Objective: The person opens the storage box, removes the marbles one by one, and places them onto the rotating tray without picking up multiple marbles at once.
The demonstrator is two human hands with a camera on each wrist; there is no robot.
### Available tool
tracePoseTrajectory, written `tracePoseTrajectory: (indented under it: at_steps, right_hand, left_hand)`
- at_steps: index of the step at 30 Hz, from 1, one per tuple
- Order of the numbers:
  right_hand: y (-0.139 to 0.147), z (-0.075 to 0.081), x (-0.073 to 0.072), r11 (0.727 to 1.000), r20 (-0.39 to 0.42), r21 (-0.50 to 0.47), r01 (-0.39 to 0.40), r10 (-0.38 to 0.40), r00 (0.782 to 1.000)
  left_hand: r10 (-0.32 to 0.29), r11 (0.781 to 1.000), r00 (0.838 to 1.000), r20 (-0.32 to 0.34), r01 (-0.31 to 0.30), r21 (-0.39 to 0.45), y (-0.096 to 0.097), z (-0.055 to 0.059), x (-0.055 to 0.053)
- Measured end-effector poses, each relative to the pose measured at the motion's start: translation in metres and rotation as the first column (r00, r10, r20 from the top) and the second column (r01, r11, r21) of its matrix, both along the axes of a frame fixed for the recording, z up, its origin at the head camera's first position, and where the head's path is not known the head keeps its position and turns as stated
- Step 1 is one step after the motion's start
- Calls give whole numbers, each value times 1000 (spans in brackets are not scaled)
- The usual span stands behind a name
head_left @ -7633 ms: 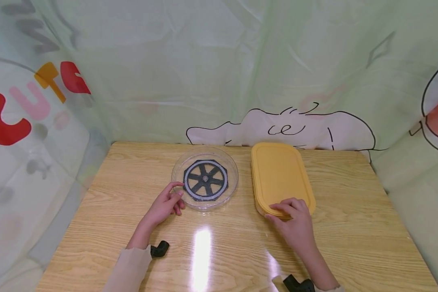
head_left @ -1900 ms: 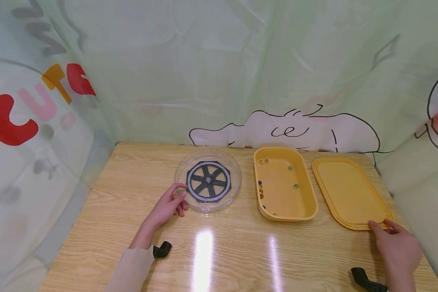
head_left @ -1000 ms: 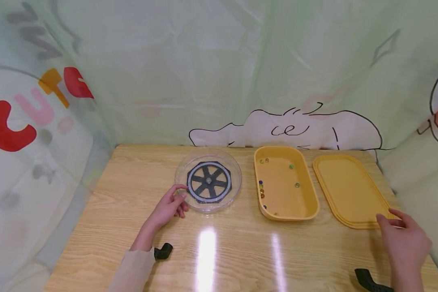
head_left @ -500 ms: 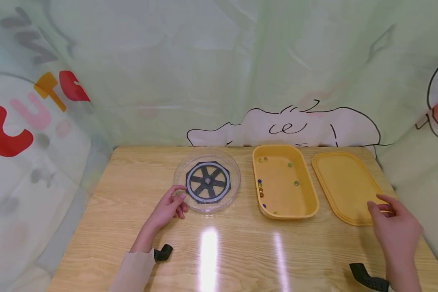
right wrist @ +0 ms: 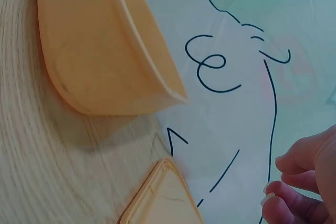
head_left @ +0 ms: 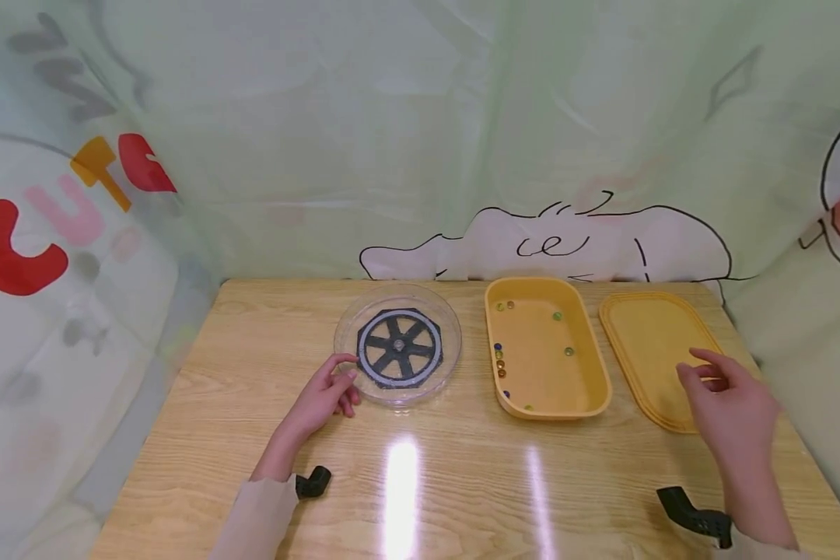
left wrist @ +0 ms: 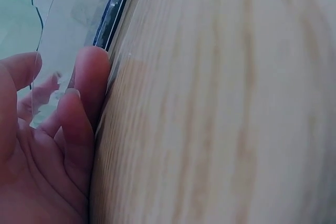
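My left hand (head_left: pixel 325 393) rests at the near left side of a round clear dish (head_left: pixel 450 362), its index finger reaching over the rim. A black spoked octagonal piece with a grey ring (head_left: pixel 399 348) shows through the dish. In the left wrist view, fingers (left wrist: pixel 89 85) lie loosely bent against the dish's side. My right hand (head_left: pixel 735 404) holds nothing; its fingers are relaxed above the near right part of a flat yellow lid (head_left: pixel 654 350). Left of the lid stands a yellow rectangular container (head_left: pixel 588 342) with several small coloured marbles (head_left: pixel 500 354) inside, mostly along its left wall.
Both things stand on a wooden table (head_left: pixel 462 474). A pale green printed curtain (head_left: pixel 322 155) hangs close behind its far edge and along both sides. Black wrist mounts (head_left: pixel 696 513) sit on both forearms.
The lid came off the container and was laid flat to its right, uncovering the marbles. My right hand then let go and rose up and left over the lid. The left hand stayed put.
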State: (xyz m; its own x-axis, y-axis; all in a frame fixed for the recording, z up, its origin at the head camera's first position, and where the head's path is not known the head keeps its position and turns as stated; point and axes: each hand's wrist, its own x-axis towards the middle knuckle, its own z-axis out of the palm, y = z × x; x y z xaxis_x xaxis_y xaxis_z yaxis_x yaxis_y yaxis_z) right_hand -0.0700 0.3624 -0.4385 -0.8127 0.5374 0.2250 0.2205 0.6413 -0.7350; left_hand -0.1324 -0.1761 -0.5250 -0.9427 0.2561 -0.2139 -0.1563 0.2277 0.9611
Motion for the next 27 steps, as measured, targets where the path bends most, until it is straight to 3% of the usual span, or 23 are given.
tracePoseTrajectory:
  at_steps: [11,27]
  right_hand:
    - [-23,13,-18,983,60,82,-163,158,986]
    - [-40,15,-29,976,69,92,-199,193,979]
  left_hand:
    - [6,1000,1000,-2,-6,-19,1,4,2]
    - [-4,1000,1000,14,4,-25,-1,2,1]
